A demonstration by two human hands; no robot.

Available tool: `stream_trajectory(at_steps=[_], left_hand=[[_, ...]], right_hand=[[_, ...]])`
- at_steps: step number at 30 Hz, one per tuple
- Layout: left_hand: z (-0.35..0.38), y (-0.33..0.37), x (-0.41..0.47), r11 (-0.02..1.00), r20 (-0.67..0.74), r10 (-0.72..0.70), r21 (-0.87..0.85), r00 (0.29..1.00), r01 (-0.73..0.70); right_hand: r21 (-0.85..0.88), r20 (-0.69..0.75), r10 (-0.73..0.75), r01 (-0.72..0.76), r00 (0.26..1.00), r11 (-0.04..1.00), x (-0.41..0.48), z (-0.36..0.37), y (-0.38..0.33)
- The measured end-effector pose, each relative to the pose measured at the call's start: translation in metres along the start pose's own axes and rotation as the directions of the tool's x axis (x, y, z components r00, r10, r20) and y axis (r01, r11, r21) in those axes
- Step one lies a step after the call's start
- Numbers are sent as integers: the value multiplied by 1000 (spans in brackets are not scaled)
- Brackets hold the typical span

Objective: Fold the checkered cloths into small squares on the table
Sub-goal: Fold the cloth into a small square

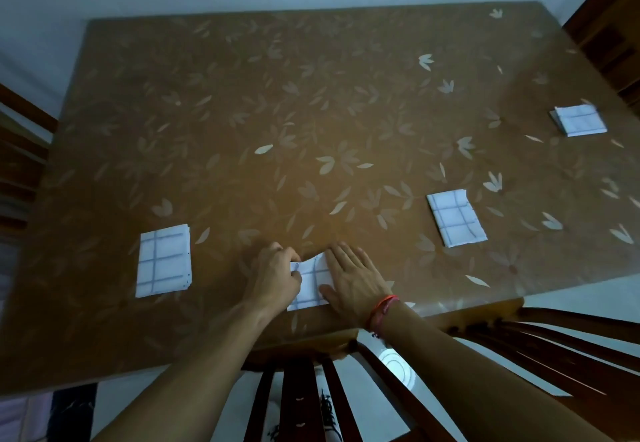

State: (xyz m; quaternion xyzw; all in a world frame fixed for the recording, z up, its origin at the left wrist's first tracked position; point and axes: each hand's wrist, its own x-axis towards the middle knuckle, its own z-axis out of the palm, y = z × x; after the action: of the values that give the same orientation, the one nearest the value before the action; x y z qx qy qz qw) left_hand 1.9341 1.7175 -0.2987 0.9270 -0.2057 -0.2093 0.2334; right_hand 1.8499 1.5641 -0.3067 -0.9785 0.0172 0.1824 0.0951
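Observation:
A white checkered cloth (311, 282) lies near the front edge of the brown leaf-patterned table (277, 112), partly folded. My left hand (277, 272) pinches its left edge, fingers closed on the fabric. My right hand (353, 279) lies flat, fingers spread, pressing on the cloth's right side; a red string is on that wrist. Three other checkered cloths lie folded: one at the left (163, 260), one right of centre (455, 217), one at the far right (580, 120).
Dark wooden chairs stand at the table's near edge (311, 403) and near right corner (571, 348). More dark wood shows at the left (20, 150) and the upper right (613, 26). A pale wall runs behind the table.

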Motion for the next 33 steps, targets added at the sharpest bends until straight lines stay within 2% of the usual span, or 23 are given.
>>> stream_trajectory(at_steps=[5,8,16,19,23,26,29,33], left_hand=[[-16,4,-17,976,1,1,-216,1000,-1],[-28,5,-29,962,-24,34,-271,999,-39],[-80,19,-67,896,-227,101,-402,969,-187],[-103,24,-85,860,-261,65,-475,963,-187],[-131,24,-113,748,-308,-89,-648,947,-140],[-148,16,-134,650,-345,-229,-750,910,-121],[-159,6,-153,563,-315,-317,-822,895,-90],[-167,-8,-184,490,-320,-397,-867,860,-97]], right_hand=[[44,-31,-17,18,999,999,0,-28,-3],[40,-157,-75,82,985,996,-4,-48,-9],[158,-325,-176,237,929,959,-25,-103,-39],[211,-342,-168,250,924,945,-35,-122,-53],[329,-380,-122,258,917,908,-48,-147,-74],[480,-408,-44,255,912,839,-53,-160,-91],[652,-434,48,277,900,706,-53,-169,-111],[778,-395,30,316,918,543,-53,-177,-149]])
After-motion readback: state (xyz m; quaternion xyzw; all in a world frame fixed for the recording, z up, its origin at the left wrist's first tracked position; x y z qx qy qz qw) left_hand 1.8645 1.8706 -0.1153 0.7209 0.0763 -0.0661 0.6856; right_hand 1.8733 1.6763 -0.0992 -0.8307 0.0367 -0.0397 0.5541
